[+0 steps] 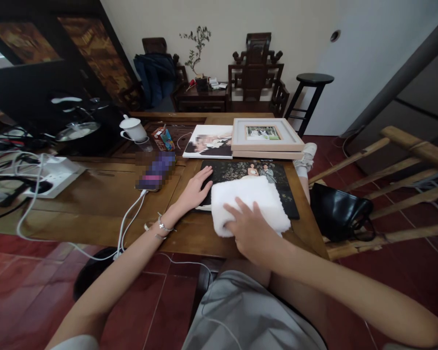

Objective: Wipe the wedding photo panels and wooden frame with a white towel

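A dark wedding photo panel [286, 192] lies flat near the front edge of the wooden table. Over its lower middle is a folded, fluffy white towel [246, 194], which hides part of the picture. My right hand [253, 231] grips the towel from above, fingers spread across it and the thumb side by its front fold. On the panel's left edge rests my left hand [195, 189], flat, with fingers stretched out and nothing held.
Behind the panel lie a white-edged photo print [208, 141] and stacked pale wooden frames [268, 138]. Leftward are a phone [155, 172] on a white cable, a juice carton [163, 139], a lidded white cup [133, 129] and a power strip [58, 177]. A black bag [339, 211] sits at right.
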The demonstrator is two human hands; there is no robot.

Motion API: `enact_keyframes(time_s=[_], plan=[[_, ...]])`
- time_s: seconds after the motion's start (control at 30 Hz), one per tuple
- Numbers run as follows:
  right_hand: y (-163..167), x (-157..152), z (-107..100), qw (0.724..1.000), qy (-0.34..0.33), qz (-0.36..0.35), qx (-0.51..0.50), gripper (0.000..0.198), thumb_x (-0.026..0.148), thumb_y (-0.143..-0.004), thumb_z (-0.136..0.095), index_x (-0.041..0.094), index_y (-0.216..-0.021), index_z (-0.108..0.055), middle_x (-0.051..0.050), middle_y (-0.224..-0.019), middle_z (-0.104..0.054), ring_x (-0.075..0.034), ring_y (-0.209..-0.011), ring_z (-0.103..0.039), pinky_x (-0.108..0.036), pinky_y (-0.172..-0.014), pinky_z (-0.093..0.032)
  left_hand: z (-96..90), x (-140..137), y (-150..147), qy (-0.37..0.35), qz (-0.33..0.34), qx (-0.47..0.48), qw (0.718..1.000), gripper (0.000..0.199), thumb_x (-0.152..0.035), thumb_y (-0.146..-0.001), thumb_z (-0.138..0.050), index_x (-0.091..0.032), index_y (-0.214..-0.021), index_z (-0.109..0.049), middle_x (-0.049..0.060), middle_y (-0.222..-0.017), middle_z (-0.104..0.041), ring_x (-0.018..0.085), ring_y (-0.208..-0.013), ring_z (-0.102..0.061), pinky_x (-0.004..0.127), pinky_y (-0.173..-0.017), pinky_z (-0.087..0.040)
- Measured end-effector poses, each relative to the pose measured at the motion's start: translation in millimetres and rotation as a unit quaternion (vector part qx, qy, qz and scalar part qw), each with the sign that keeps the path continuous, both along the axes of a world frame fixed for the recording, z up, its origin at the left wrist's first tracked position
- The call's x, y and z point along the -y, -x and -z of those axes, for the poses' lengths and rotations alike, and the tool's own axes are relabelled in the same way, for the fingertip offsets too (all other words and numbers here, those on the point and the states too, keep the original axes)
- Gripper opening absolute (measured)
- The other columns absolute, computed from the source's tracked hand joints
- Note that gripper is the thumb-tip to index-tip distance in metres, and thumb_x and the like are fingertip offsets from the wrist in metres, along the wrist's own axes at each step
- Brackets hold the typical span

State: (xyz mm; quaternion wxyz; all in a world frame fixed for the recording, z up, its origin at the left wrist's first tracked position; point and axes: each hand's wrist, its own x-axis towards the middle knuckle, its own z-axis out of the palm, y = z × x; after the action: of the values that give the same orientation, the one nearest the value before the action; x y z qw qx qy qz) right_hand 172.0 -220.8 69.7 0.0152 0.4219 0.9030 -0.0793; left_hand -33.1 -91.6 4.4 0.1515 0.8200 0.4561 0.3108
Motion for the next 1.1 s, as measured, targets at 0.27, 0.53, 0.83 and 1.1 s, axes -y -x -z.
enact_keyframes(time_s=[0.27, 0.53, 0.83, 1.1], plan=[[19, -105, -11, 0.995, -0.029, 0.097, -0.021, 0.049, 0.001, -0.079, -0.039, 0.018, -0.121, -0.058, -0.016, -0.131, -0.055, -0.037, -0.124, -0.043, -0.067, -0.093, -0.040, 0.9, -2, 2, -0.006, 0.013, 0.017, 1.000, 0.043, -0.032, -0.092, -0.044, -0.016, -0.130, -0.056, 0.012, -0.142, -0.051, 0.028, -0.136, -0.042, 0.050, -0.114, -0.030], [20, -97, 2, 0.994, -0.061, 0.090, -0.003, 0.050, 0.001, -0.081, -0.039, 0.018, -0.124, -0.058, -0.015, -0.141, -0.047, -0.040, -0.133, -0.033, -0.071, -0.099, -0.031, 1.5, -2, 1, -0.009, 0.008, 0.005, 1.000, 0.044, -0.032, -0.092, -0.043, -0.013, -0.129, -0.057, 0.014, -0.142, -0.051, 0.026, -0.136, -0.041, 0.048, -0.114, -0.031], [7, 13, 6, 1.000, 0.012, -0.014, 0.008, 0.038, 0.009, -0.081, -0.047, 0.020, -0.112, -0.066, -0.014, -0.153, -0.034, -0.047, -0.139, -0.022, -0.075, -0.101, -0.023, 1.5, -1, 2, -0.006, 0.004, 0.004, 1.000, 0.047, -0.034, -0.092, -0.043, -0.012, -0.133, -0.053, 0.015, -0.146, -0.045, 0.027, -0.136, -0.041, 0.048, -0.114, -0.032], [-8, -32, 2, 0.999, -0.013, 0.035, -0.017, 0.052, 0.000, -0.078, -0.037, 0.019, -0.119, -0.062, -0.010, -0.150, -0.040, -0.038, -0.141, -0.024, -0.069, -0.105, -0.026, 6.4, -5, 3, 0.007, 0.014, -0.001, 1.000, 0.048, -0.038, -0.095, -0.040, -0.014, -0.135, -0.052, 0.013, -0.146, -0.045, 0.025, -0.139, -0.037, 0.049, -0.115, -0.027]])
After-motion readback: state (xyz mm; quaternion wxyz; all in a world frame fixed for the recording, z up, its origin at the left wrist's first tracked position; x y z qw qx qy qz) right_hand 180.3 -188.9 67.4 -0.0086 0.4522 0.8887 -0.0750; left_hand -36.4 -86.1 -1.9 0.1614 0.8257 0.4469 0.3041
